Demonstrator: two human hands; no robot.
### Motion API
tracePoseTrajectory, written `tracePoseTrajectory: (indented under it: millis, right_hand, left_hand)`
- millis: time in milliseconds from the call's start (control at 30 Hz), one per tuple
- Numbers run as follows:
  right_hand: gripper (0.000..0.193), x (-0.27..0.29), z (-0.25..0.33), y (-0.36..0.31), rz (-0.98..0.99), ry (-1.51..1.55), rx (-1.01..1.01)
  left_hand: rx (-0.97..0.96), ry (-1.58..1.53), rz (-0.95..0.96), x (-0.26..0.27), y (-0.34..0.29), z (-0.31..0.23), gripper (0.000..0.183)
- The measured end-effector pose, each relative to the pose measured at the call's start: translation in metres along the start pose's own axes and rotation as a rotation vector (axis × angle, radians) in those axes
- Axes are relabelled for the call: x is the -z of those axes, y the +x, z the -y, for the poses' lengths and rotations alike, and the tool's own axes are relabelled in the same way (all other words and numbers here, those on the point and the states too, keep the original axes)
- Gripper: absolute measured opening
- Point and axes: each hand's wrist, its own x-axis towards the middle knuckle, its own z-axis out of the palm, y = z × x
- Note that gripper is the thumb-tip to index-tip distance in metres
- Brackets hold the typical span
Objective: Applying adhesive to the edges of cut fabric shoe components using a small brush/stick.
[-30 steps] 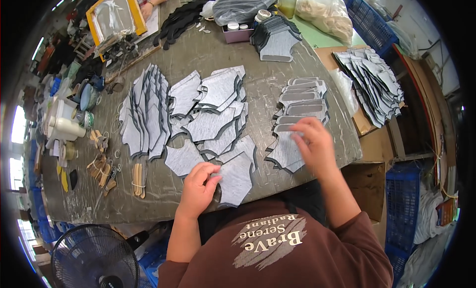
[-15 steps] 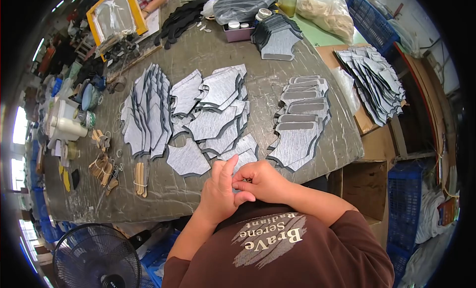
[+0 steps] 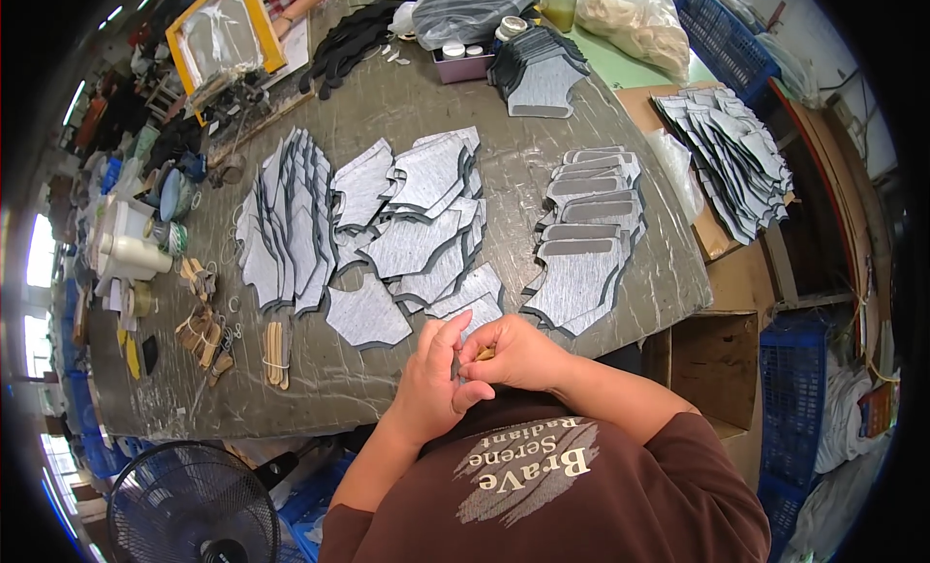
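Observation:
At the near edge of the table my two hands meet in front of my body. My right hand (image 3: 509, 352) is closed in a pinch, with a small yellowish thing (image 3: 485, 354) showing at its fingertips; its kind is too small to make out. My left hand (image 3: 434, 369) is beside it, fingers raised and thumb stretched apart. A sliver of pale blue shows between the hands, mostly hidden. Just beyond them lie grey cut fabric pieces (image 3: 368, 308) with dark edges, one apart from a loose overlapping pile (image 3: 417, 238).
Further left is a fanned stack of grey pieces (image 3: 288, 224); a row with dark grey bands (image 3: 586, 238) lies right. Banded wooden sticks (image 3: 276, 355) lie near the front left. A fan (image 3: 194, 510) stands below. Across the table, another person's hand (image 3: 283, 26) is by a yellow frame (image 3: 274, 42).
The yellowish thing at my right fingertips shows more plainly now. Both hands have shifted only slightly, and the fabric pieces stay in place.

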Motion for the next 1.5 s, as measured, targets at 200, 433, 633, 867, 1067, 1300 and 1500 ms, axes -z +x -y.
tracePoseTrajectory:
  millis: [200, 433, 633, 867, 1067, 1300, 1500]
  right_hand:
    - [0.005, -0.003, -0.012, 0.0, 0.047, 0.269, -0.142]
    - [0.007, -0.001, -0.019, -0.002, 0.163, 0.598, -0.043]
    - [0.009, 0.022, -0.017, 0.005, -0.315, 0.894, 0.192]
    - [0.013, 0.055, -0.01, -0.015, -0.659, 0.276, 0.406]
    - [0.012, 0.02, -0.03, -0.026, -0.412, -0.995, 0.642]
    - [0.017, 0.02, -0.053, -0.023, -0.367, -1.317, 0.67]
    - [0.015, 0.018, -0.05, -0.024, -0.385, -1.319, 0.637]
  left_hand:
    - [0.166, -0.332, -0.063, 0.002, 0.0, -0.004, 0.056]
    - [-0.097, -0.193, -0.068, 0.009, 0.006, 0.002, 0.016]
    - [0.286, -0.39, -0.116, 0.004, 0.005, 0.016, 0.003]
    - [0.744, -0.666, 0.314, 0.015, -0.016, 0.023, 0.004]
    - [0.693, -0.774, -0.13, 0.017, -0.02, 0.03, 0.006]
    - [0.757, -0.401, -0.02, 0.012, -0.007, 0.03, 0.008]
    - [0.773, -0.399, -0.042, 0.011, -0.007, 0.029, 0.008]
